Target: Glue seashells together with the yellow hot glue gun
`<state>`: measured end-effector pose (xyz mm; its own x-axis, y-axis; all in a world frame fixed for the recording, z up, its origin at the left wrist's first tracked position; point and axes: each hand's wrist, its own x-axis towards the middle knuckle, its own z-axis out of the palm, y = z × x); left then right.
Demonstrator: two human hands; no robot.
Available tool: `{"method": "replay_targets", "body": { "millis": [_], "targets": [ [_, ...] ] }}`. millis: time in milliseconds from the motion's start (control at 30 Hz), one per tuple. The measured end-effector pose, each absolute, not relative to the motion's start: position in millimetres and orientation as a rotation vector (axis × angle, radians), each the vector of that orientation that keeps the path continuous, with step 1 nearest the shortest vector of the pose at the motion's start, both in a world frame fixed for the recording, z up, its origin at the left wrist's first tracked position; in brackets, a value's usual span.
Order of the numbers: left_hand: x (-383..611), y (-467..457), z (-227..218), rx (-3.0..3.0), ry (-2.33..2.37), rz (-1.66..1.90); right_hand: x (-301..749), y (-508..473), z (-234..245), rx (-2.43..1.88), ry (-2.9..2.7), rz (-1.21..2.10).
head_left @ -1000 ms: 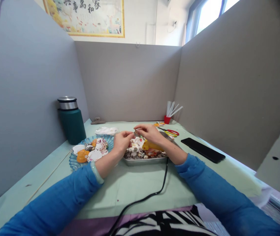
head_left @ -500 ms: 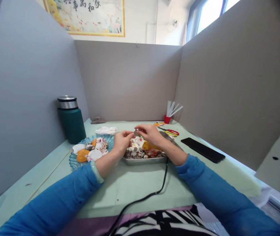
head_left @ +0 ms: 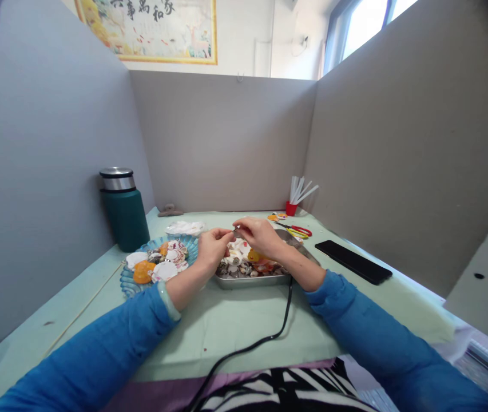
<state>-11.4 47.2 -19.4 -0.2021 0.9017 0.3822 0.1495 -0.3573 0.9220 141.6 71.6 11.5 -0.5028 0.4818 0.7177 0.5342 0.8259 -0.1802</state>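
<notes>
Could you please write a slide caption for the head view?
Left hand and right hand pinch a small object over a steel tray beside a blue plate.

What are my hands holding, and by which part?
A small greyish piece, too small to identify, pinched at its left end by the left hand and its right end by the right hand, over the metal tray.

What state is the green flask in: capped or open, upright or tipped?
Capped and upright: the green flask stands on its base, with its silver lid seated on top.
</notes>
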Motion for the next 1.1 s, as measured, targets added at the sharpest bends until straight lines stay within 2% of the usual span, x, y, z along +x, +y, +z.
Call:
{"method": "replay_targets", "body": {
  "millis": [333, 567, 900, 1100],
  "targets": [
    [-10.3, 44.4, -16.6, 1.416, 1.255, 1.609, 140.0, 69.0, 12.9, -0.766, -2.159, -0.048],
    [-11.2, 44.2, -16.7, 1.414, 1.267, 1.612, 142.1, 67.4, 15.5, -0.847, -2.097, 0.304],
    [-8.9, 44.3, -16.3, 1.421, 1.278, 1.604, 139.7, 69.5, 11.1, -0.797, -2.183, -0.131],
    [-10.3, 44.9, -17.1, 1.438, 1.289, 1.598, 140.1, 66.9, 11.4, -0.844, -2.224, -0.232]
  ]
}}
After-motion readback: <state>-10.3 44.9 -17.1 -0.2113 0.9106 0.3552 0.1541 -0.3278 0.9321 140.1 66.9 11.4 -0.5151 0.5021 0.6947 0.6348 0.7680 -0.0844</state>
